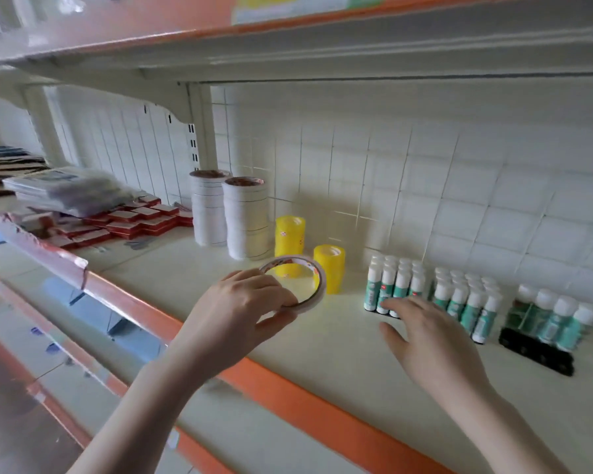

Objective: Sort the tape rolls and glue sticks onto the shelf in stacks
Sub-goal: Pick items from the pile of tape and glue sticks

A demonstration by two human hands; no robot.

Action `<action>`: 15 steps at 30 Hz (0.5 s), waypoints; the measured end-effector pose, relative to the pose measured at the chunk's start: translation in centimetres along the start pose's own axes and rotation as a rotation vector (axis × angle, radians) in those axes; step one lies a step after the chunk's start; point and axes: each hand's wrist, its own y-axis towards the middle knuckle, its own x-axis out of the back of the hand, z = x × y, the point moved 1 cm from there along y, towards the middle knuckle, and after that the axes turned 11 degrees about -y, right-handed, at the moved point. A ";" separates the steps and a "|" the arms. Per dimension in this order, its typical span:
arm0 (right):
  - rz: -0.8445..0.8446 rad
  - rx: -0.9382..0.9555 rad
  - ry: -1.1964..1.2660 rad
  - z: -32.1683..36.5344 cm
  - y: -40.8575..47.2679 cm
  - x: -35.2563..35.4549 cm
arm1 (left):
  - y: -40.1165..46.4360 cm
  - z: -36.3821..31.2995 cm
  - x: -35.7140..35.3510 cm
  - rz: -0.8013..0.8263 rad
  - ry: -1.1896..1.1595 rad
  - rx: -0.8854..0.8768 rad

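My left hand (240, 313) grips a thin white tape roll (317, 280) by its near rim, holding it tilted just above the white shelf (322, 347). Behind it stand two tall stacks of white tape rolls (245, 222) and two shorter stacks of yellow tape (330, 268). To the right, groups of green glue sticks with white caps (396, 283) stand upright in rows; the rightmost group sits in a black tray (534, 350). My right hand (432, 343) hovers with fingers spread, its fingertips at the base of the leftmost glue-stick group.
Red flat packets (134, 222) and plastic-wrapped packs (69, 189) lie on the shelf's left part. The shelf has an orange front edge (288, 388). A second shelf (288, 35) hangs overhead, and a tiled back panel (425, 186) closes the rear.
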 end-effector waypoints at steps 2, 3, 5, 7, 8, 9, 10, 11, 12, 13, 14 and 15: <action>0.031 -0.038 0.008 3.2 0.8 -0.9 | -0.3 2.8 2.1 0.010 0.008 -0.008; 0.041 -0.046 0.003 4.6 1.2 -1.4 | -0.4 4.1 3.1 0.012 0.013 -0.013; 0.081 -0.058 0.007 7.3 2.0 -2.2 | -0.4 6.3 4.9 0.013 0.014 -0.025; 0.105 -0.072 0.017 9.6 2.9 -3.1 | -0.2 8.2 6.3 0.007 0.010 -0.038; 0.108 -0.072 0.012 10.5 3.4 -3.5 | -0.1 9.2 6.8 0.004 0.011 -0.042; 0.107 -0.070 0.008 11.4 4.0 -3.8 | 0.1 10.1 7.2 0.002 0.014 -0.045; 0.113 -0.075 0.016 12.2 4.6 -4.0 | 0.3 11.1 7.5 0.000 0.016 -0.047; 0.124 -0.082 0.037 13.1 5.4 -4.2 | 0.5 12.1 7.7 -0.002 0.020 -0.051; 0.146 -0.087 0.047 13.9 6.1 -4.6 | 0.8 13.1 7.9 -0.005 0.024 -0.055; 0.137 -0.081 0.050 14.5 6.9 -5.1 | 1.1 14.2 8.0 -0.007 0.028 -0.056; 0.125 -0.069 0.064 15.0 7.6 -5.6 | 1.4 15.1 8.1 -0.010 0.032 -0.057; 0.116 -0.064 0.083 15.5 8.4 -6.1 | 1.8 16.0 8.2 -0.018 0.040 -0.059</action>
